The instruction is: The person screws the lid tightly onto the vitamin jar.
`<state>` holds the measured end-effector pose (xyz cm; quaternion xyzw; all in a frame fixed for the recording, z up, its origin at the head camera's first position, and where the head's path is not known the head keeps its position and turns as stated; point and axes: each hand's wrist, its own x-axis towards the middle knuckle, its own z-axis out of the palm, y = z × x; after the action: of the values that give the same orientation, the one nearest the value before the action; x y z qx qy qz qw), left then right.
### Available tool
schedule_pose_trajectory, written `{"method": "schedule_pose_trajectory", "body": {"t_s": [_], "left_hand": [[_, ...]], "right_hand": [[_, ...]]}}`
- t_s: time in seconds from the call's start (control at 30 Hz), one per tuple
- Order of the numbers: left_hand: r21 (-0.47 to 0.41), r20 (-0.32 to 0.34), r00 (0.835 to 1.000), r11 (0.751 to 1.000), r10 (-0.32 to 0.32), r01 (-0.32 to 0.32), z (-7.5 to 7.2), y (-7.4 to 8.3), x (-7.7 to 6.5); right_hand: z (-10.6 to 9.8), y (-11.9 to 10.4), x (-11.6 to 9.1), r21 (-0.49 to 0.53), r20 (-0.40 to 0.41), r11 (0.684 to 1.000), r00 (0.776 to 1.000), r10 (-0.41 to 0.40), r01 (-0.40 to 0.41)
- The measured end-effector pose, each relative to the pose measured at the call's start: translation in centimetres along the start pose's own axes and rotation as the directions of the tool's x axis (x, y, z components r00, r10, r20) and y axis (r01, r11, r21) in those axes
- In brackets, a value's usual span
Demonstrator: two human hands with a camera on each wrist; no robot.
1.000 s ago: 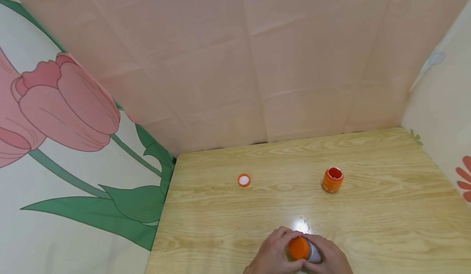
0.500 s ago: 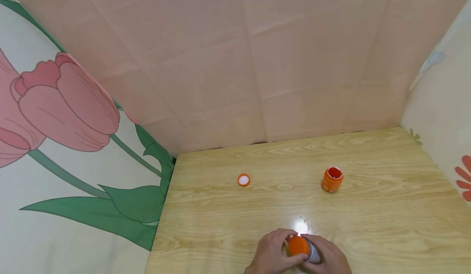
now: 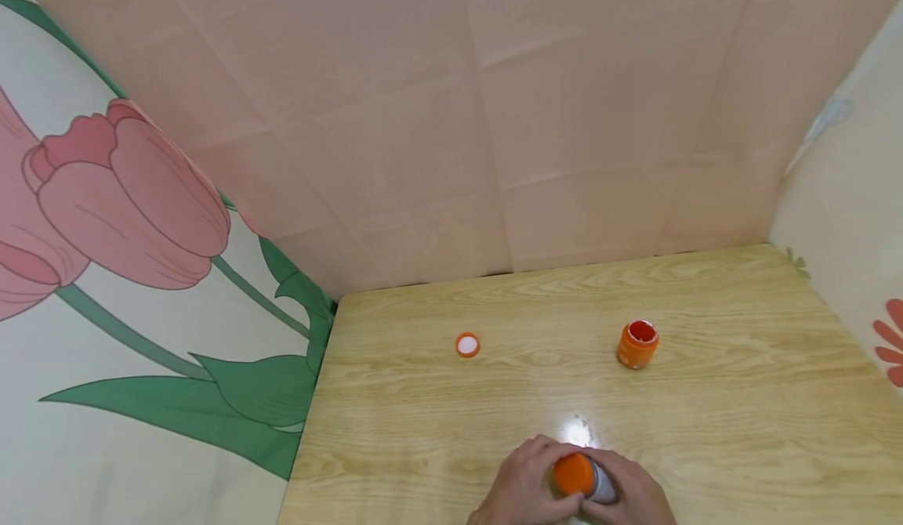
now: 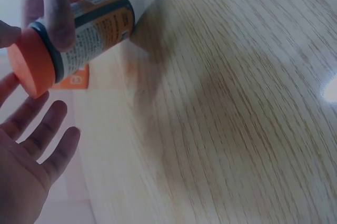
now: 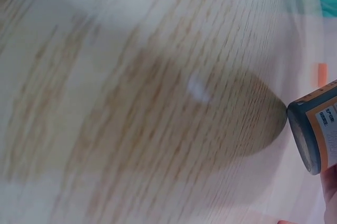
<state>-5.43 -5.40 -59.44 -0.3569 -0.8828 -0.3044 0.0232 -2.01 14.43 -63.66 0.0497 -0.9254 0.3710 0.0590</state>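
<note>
A bottle (image 3: 603, 487) with a printed label and an orange cap (image 3: 573, 474) is between both hands at the table's near edge. My left hand (image 3: 522, 486) grips the cap with thumb and forefinger, its other fingers spread in the left wrist view. Around the labelled body, my right hand (image 3: 638, 490) holds the bottle steady. In the left wrist view the bottle (image 4: 95, 40) tilts, cap (image 4: 31, 63) towards the left hand. The right wrist view catches the bottle's dark base (image 5: 303, 140) close over the table.
An uncapped orange jar (image 3: 638, 346) with red inside its mouth stands farther back on the right. An orange lid (image 3: 467, 345) lies with its white inside up at the back left. The wooden table (image 3: 395, 415) meets covered walls behind and at both sides.
Half a second ago my left fingers were loosened a little from the cap; now they are closed around it again. The right hand and bottle stay nearly in place.
</note>
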Motion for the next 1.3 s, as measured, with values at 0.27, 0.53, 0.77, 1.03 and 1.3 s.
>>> {"method": "schedule_pose_trajectory", "body": {"t_s": [0.27, 0.53, 0.77, 1.03, 1.3], "left_hand": [[0.041, -0.020, 0.990, 0.989, -0.142, 0.143, 0.23, 0.20, 0.08], [0.060, -0.027, 0.991, 0.990, -0.128, 0.130, 0.12, 0.07, 0.11], [0.052, -0.006, 0.998, 0.997, -0.055, 0.055, -0.04, -0.03, 0.04], [-0.006, 0.043, 0.999, 1.000, -0.026, 0.026, -0.23, -0.01, -0.06], [0.037, 0.031, 0.999, 0.999, 0.013, -0.014, -0.25, -0.13, 0.04]], "right_hand": [[0.59, 0.35, -0.12, -0.018, -0.091, 0.995, 0.991, -0.099, 0.098], [0.91, 0.68, 0.04, -0.024, -0.131, 0.987, 0.978, -0.164, 0.162], [0.53, 0.46, 0.13, 0.010, -0.097, 0.988, 0.984, -0.152, 0.153], [0.29, 0.26, 0.14, 0.045, -0.056, 0.994, 0.993, -0.102, 0.104], [0.41, 0.73, 0.26, 0.057, -0.065, 0.987, 0.988, -0.143, 0.147]]}}
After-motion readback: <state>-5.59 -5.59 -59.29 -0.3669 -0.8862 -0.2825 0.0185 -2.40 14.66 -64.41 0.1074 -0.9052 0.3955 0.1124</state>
